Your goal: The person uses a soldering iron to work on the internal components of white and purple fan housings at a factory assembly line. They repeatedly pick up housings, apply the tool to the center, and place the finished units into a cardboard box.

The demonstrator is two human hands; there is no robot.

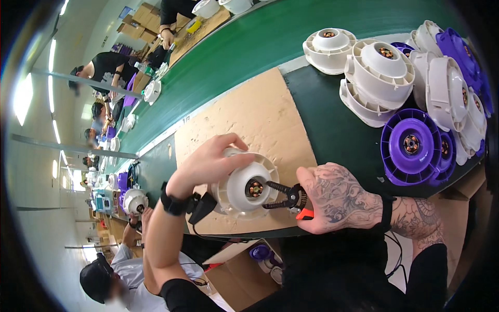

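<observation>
A round white plastic fan housing (240,183) with copper coils in its central hole lies on the brown board (228,115). My left hand (221,158) is closed around its upper left rim. With my right hand (335,200) I grip pliers (294,197) that have dark jaws and an orange-red handle. The jaws are spread apart and point left, beside the coil opening at the housing's right side. Whether the tips touch the housing I cannot tell. A black device (201,208) with a cord is strapped near my left wrist.
White housings (382,73) and purple ones (410,145) are stacked at the right. Beyond the board runs a green conveyor belt (249,52). A cardboard box (236,278) with several parts stands below the table edge. A co-worker (130,265) sits at the lower left; others line the belt.
</observation>
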